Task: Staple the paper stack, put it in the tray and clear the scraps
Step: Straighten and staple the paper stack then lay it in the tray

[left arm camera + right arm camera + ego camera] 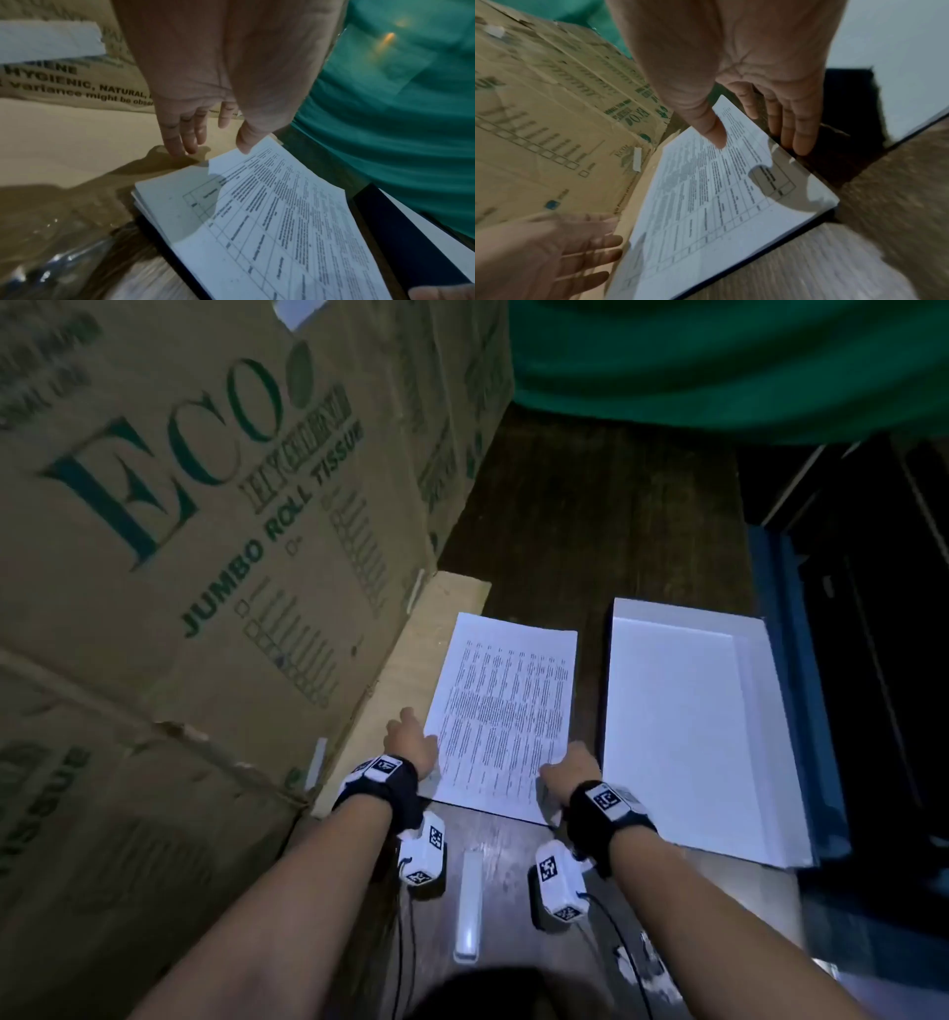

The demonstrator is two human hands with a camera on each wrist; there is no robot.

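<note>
Flanking paper stack [506, 711] — fingers [177, 134] straight, touching edges

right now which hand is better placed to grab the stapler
Probably the right hand. The long white stapler lies on the wooden table near the person, between both wrists, and the printed white paper stack could be steadied by the left hand, wedged beside the cardboard boxes.
</note>
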